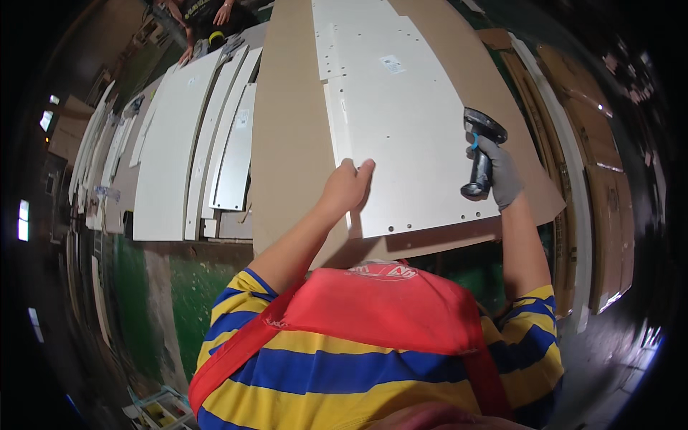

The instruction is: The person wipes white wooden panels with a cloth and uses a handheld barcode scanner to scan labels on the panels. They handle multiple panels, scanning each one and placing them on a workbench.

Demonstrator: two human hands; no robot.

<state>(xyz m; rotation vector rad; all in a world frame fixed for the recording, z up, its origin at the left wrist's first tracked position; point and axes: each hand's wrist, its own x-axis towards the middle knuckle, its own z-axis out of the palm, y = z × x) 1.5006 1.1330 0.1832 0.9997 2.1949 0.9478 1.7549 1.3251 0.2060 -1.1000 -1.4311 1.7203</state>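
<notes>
A large white panel [412, 136] with small drilled holes and a white label [392, 64] lies on a sheet of brown cardboard [287, 136] before me. My left hand [347, 188], bare, is closed at the panel's left edge, beside a narrow white strip [337, 118]; its fingertips are partly hidden. In my right hand [503, 172], which wears a grey glove, is a black handheld barcode scanner [481, 161] with a bit of blue near the trigger. The scanner is upright, over the panel's right side.
Several white boards [175, 154] lie on a bench to the left. Stacked brown cartons [602, 165] and a long white board [573, 186] stand along the right. At the far left, another person's hand [186, 56] rests near the boards.
</notes>
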